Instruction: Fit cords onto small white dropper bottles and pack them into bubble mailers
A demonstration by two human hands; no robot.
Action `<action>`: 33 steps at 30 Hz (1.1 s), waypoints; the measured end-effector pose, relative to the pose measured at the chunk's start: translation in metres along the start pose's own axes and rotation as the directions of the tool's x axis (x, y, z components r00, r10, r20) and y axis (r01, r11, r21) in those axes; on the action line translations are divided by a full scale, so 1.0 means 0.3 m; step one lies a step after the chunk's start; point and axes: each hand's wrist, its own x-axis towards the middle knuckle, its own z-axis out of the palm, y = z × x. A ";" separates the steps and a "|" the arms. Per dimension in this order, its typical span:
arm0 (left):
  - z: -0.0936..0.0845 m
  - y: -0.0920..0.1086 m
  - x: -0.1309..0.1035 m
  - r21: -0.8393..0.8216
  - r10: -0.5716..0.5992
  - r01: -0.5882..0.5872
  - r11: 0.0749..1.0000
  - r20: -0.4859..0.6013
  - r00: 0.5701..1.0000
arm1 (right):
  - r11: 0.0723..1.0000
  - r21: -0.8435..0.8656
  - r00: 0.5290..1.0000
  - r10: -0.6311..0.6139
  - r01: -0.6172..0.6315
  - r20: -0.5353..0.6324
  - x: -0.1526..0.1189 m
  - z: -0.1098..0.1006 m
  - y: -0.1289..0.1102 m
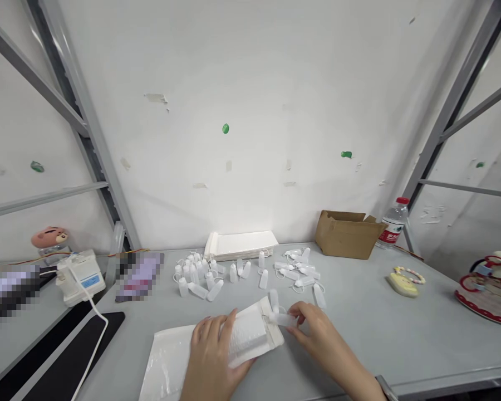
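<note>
My left hand point(214, 353) is wrapped round a white padded mailer point(246, 333), its fingers over the top and thumb below. The mailer's right end is by my right hand point(311, 328), whose fingers pinch a small translucent bottle point(284, 319) at that end. Another small bottle point(274, 299) stands slanted just above it, touching the mailer's edge. Under my left hand, a second white mailer point(167, 356) lies on the grey table. Behind the hands, several small capped bottles lie or stand in a left group point(198, 273) and a right group point(303, 270).
A stack of white mailers point(242, 243) lies by the wall, with a brown cardboard box point(349, 236) and a water bottle point(393, 225) to its right. A yellow case point(402, 284) is at right. White power strip point(80, 278) and its cable are at left.
</note>
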 end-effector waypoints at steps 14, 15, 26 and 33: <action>0.001 -0.001 0.001 0.006 0.012 -0.012 1.000 -0.024 1.000 | 0.984 -0.111 0.989 -0.131 0.138 0.069 0.029 -0.010 -0.075; 0.000 -0.001 0.001 0.005 0.012 -0.012 1.000 -0.025 1.000 | 0.990 -0.069 0.992 -0.120 0.123 0.042 0.028 -0.016 -0.067; 0.007 -0.003 -0.005 -0.001 0.014 -0.014 1.000 -0.035 0.999 | 0.684 0.718 0.992 0.075 -0.128 0.105 0.044 0.044 -0.096; 0.007 -0.009 -0.009 -0.001 0.030 -0.030 1.000 -0.040 0.999 | 0.897 0.428 0.993 0.089 -0.113 0.075 0.042 0.067 -0.071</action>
